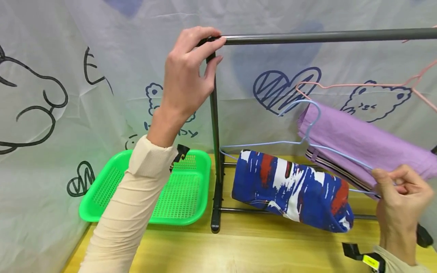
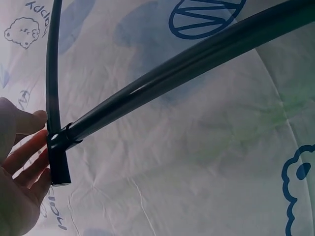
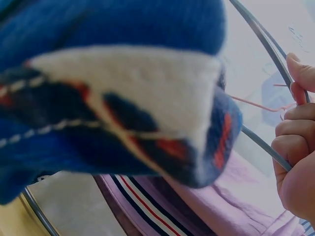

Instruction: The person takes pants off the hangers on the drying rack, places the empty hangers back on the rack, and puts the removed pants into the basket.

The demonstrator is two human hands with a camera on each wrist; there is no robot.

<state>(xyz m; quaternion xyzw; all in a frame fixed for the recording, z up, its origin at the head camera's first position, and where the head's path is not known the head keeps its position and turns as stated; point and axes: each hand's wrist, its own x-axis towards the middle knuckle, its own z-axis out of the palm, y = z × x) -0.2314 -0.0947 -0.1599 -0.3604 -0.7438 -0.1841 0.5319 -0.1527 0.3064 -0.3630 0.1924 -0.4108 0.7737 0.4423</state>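
Note:
My right hand [image 1: 403, 197] grips the right end of a light blue hanger [image 1: 266, 143], fingers curled round its wire. Folded over that hanger's lower bar is a blue, white and red patterned garment [image 1: 290, 189]; it fills much of the right wrist view. The hanger's hook points up, apart from the rail. At the top left corner of a black clothes rack [image 1: 307, 37], my left hand [image 1: 189, 72] holds the joint between fingers and thumb. Behind the blue hanger, a lavender garment [image 1: 362, 140] with a striped band hangs on a pink hanger [image 1: 368, 85].
A green plastic basket [image 1: 207, 178] stands left of the rack on the wooden table [image 1: 239, 250]. The rack's foot [image 1: 216, 223] and low crossbars are below the patterned garment. A pale printed curtain [image 1: 112, 76] hangs behind and along the left.

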